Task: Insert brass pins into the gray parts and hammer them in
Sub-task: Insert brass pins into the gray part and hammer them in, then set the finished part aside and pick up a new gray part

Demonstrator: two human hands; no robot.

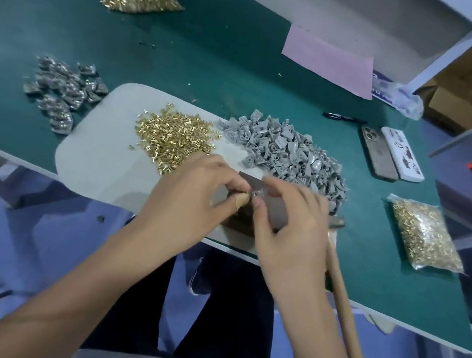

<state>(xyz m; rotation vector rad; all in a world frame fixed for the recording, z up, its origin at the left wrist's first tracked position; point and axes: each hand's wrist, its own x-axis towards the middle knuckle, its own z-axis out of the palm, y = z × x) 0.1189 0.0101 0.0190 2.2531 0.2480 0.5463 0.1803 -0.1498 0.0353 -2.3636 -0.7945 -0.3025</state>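
- While both hands work over the metal block (275, 214) at the near edge of the bench, I read the step as seating a pin in one gray part; the part and pin themselves are mostly hidden between the fingertips.
- Left hand (190, 199): fingers curled, thumb and forefinger pinching something small at the block's top face. A tan wrap covers one fingertip.
- Right hand (285, 231): fingers curled, pinching at the same spot, touching the block.
- Supply: loose brass pins (173, 136) lie beyond the block to its left; the heap of gray parts (292, 154) lies beyond it to the right, on the white mat (97, 154).
- Hammer: its wooden handle (341, 305) runs from just right of the block toward me; no hand holds it.
- Risk 1: a pin set tilted would likely bend or jam under the blow.
- Risk 2: releasing the part to reach the hammer may let the pin drop out.
- Risk 3: the block sits at the bench edge, so a slipped part could fall to the floor.
- Risk 4: fingers near the strike point could be hit.
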